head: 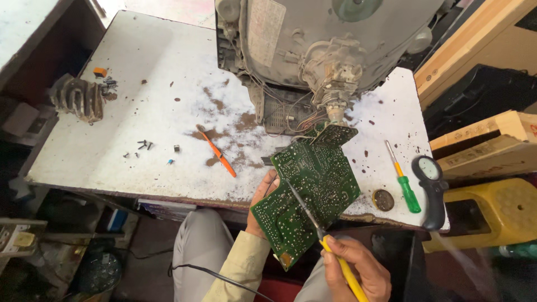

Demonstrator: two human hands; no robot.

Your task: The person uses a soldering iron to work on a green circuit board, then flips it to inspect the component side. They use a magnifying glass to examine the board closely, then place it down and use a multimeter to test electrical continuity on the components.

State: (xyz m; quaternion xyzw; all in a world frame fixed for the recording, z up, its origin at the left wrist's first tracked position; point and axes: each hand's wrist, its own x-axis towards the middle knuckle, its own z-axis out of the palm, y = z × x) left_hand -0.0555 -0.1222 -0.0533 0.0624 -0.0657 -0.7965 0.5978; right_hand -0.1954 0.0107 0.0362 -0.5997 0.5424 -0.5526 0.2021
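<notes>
On the speckled white table (156, 72) lie an orange tool (219, 155), a green-handled screwdriver (405, 183), loose screws (142, 145) and a round tin (383, 199).

Bright, even daylight; sharp, edges slightly warped.

A white worktable (168, 72), stained with brown specks and patches, fills the middle of the view under even, soft light. At nine o'clock a dark wooden cabinet side (42, 61) stands against its edge. At two to three o'clock wooden boards and cardboard boxes (492, 140) are stacked, with a yellow plastic stool (498, 210) at four o'clock. Cluttered dark floor (72, 257) shows at eight o'clock.
</notes>
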